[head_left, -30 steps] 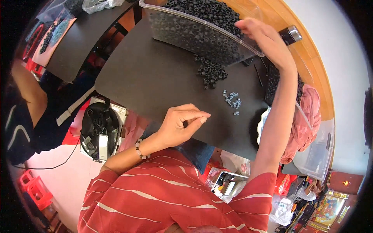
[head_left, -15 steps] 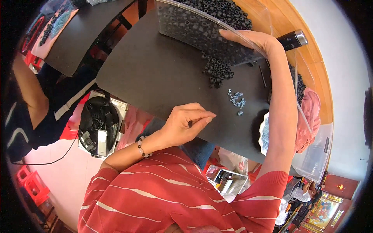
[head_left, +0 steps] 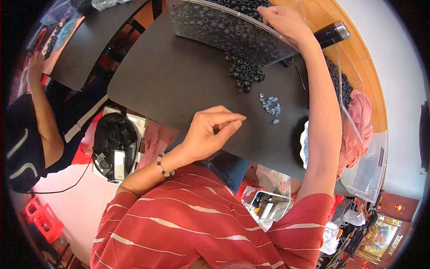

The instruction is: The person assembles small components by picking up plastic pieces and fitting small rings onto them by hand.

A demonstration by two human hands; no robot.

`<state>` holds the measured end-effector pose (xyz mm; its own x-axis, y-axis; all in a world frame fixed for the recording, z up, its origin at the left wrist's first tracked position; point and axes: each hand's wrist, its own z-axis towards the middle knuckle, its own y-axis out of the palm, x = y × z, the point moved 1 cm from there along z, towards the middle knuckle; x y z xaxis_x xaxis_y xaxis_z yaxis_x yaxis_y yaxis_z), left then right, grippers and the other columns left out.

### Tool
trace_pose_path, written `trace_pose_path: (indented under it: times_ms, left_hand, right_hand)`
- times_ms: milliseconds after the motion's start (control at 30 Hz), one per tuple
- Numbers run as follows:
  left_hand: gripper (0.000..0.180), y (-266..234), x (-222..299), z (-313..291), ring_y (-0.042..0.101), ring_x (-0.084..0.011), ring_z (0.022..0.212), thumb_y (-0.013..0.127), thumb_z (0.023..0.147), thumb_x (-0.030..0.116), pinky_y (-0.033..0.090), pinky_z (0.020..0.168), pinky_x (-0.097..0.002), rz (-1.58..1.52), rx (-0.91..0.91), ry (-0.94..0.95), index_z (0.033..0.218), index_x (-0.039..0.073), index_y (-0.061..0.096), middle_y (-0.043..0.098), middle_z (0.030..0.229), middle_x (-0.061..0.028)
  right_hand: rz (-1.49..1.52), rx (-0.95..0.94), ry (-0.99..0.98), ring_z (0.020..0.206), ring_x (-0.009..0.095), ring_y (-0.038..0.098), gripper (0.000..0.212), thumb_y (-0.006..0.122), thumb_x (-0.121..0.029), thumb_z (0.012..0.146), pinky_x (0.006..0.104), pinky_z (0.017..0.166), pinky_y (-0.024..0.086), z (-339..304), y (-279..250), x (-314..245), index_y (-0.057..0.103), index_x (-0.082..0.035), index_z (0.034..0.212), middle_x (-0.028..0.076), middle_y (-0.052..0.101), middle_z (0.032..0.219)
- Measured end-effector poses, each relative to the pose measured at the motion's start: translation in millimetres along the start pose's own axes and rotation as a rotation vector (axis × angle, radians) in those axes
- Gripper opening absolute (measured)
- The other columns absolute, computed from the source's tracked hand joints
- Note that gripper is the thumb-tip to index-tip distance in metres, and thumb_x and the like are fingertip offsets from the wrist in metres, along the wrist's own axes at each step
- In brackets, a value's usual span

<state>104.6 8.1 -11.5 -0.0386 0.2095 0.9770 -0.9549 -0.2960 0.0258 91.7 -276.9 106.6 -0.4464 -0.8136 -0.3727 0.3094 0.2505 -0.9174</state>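
My left hand (head_left: 214,130) hovers over the near edge of the dark table, thumb and forefinger pinched together; whatever sits between the tips is too small to make out. A bead bracelet circles that wrist. Reaching far across, my right hand (head_left: 286,26) is at the clear plastic bin (head_left: 224,40) full of black beads (head_left: 242,6). Its thumb shows above the beads, but the other fingers are largely hidden. In front of the bin lies a loose pile of black beads (head_left: 245,74). Nearer to me are small blue-grey patterned beads (head_left: 271,106) in a loose cluster.
Beneath my right forearm, a scalloped white dish (head_left: 304,145) holds small blue beads. A thin dark stick (head_left: 300,78) and a black bottle (head_left: 331,35) are beyond. Pink cloth (head_left: 356,134) hangs beside another clear bin (head_left: 345,76). Another person's arm (head_left: 42,107) works at the left table.
My right hand has moved farther away and up over the beads in the bin. The left hand keeps its pinch, nearly still. The other person's arm has reached forward to the table.
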Motion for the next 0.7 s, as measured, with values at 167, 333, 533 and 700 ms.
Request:
trace_pose_path:
  times_ms: [167, 333, 533, 700]
  left_hand:
    - [0.019, 4.1, -7.9, -0.2, 0.051, -0.0045, 0.065, 0.063, 0.087, 0.006, 0.042, 0.058, -0.0206, -0.047, 0.088, 0.023, 0.105, 0.001, 0.067, 0.06, 0.089, -0.004]
    - [0.036, 3.0, -6.1, 1.5, 0.057, -0.0132, 0.1, 0.06, 0.091, 0.01, 0.047, 0.085, -0.024, -0.166, 0.121, 0.015, 0.125, 0.0, 0.054, 0.05, 0.123, -0.011]
    - [0.046, 0.9, -10.0, 6.3, 0.039, -0.022, 0.129, 0.046, 0.099, 0.025, 0.034, 0.107, -0.0348, -0.288, 0.185, -0.079, 0.137, 0.0, 0.04, 0.039, 0.139, -0.0122]
    - [0.056, 9.3, -15.3, 10.9, 0.024, -0.0247, 0.139, 0.034, 0.102, 0.035, 0.018, 0.115, -0.0392, -0.405, 0.25, -0.036, 0.142, -0.003, 0.028, 0.025, 0.15, -0.0139]
  right_hand:
    - [0.091, 0.329, 0.094, 0.06, 0.024, 0.059, 0.046, 0.048, -0.038, 0.09, 0.0359, 0.059, 0.044, -5.7, -22.8, -25.9, 0.062, -0.001, 0.068, 0.013, 0.06, 0.06]
    - [1.067, 0.446, 0.258, 0.041, 0.011, 0.04, 0.026, 0.051, -0.031, 0.088, 0.0229, 0.035, 0.024, -11.9, -32.5, -15.3, 0.052, -0.009, 0.072, 0.004, 0.05, 0.056]
    - [1.234, 0.453, 0.2, 0.05, 0.011, 0.046, 0.034, 0.05, -0.039, 0.093, 0.0219, 0.038, 0.031, -65.7, -51.0, 2.0, 0.05, -0.009, 0.077, 0.005, 0.051, 0.064]
    - [0.899, 0.578, 0.358, 0.044, 0.005, 0.04, 0.035, 0.046, -0.031, 0.096, 0.0185, 0.039, 0.027, -138.5, -7.0, -42.5, 0.052, -0.01, 0.069, -0.002, 0.049, 0.06]
